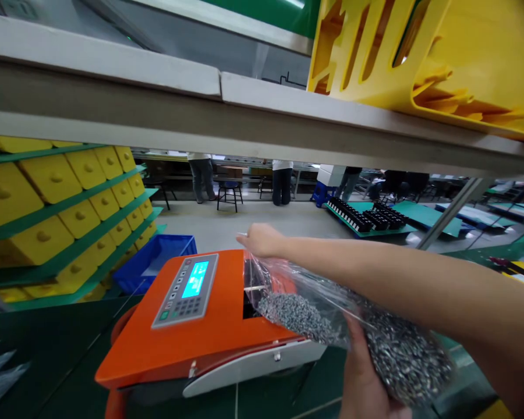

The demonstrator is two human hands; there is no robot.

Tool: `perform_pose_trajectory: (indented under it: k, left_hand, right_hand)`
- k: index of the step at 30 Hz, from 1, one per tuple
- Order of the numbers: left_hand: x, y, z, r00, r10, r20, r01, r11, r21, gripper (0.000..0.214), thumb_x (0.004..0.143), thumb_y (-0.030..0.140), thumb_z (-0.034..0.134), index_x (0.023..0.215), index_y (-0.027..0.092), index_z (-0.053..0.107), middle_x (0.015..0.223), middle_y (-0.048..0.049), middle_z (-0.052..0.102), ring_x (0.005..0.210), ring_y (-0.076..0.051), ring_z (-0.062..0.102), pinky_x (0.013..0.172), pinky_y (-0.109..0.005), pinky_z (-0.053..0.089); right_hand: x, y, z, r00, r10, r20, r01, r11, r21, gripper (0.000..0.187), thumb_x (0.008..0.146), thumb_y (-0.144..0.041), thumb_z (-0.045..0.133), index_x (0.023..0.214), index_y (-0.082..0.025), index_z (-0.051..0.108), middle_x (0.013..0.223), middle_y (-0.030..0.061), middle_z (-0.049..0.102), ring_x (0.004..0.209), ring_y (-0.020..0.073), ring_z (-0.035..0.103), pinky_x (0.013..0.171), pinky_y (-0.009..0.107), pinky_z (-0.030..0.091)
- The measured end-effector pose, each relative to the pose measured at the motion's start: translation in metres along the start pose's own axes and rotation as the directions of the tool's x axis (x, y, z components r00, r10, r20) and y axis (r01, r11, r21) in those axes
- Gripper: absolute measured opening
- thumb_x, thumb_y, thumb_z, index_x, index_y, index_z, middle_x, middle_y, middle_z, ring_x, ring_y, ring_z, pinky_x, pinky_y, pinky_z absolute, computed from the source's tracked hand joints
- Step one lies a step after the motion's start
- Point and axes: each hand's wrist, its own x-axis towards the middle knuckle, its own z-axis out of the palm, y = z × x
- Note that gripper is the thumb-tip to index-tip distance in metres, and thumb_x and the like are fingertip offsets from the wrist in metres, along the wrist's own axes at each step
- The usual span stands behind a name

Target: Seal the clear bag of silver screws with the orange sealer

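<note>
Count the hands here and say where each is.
2: one hand grips the top of the clear plastic bag of metal parts, beside the orange machine; the other cradles it from below. More may be out of view.

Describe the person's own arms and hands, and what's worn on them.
The right hand and the left hand are bare, with no gloves. The right forearm is bare too, tapering toward the wrist, with no sleeve, watch or band showing. No sleeve shows on the left arm, which is out of view.
</note>
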Motion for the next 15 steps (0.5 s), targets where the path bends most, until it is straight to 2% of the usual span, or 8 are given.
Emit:
perform_pose_trajectory:
  k: [6, 15]
  left_hand:
    - [-0.0023, 0.0026, 0.006, 0.999, -0.028, -0.032, 0.028, 1.0, -0.008, 0.076, 0.076, 0.06, 0.054, 0.136, 0.017, 0.036, 0.135, -0.0126, 0.049, 0.131, -0.029, 0.038, 0.108, -0.047, 0.036]
    - [-0.0005, 0.0017, 0.0027, 1.0, -0.031, -0.008, 0.031, 0.999, 0.025, 0.069, 0.077, 0.063, 0.05, 0.132, 0.022, 0.042, 0.132, -0.0098, 0.053, 0.129, -0.029, 0.04, 0.106, -0.049, 0.037]
  right_hand:
    - [0.0011, 0.0023, 0.0004, 1.0, -0.028, 0.001, 0.028, 0.999, -0.043, 0.066, 0.088, -0.062, 0.029, 0.085, -0.009, 0.069, 0.091, 0.0217, 0.068, 0.09, 0.0324, 0.064, 0.068, 0.034, 0.045]
    - [0.0026, 0.0009, 0.001, 1.0, -0.025, 0.013, 0.026, 0.997, -0.068, 0.048, 0.089, -0.046, 0.038, 0.087, -0.009, 0.068, 0.092, 0.0219, 0.068, 0.092, 0.0316, 0.064, 0.07, 0.034, 0.046]
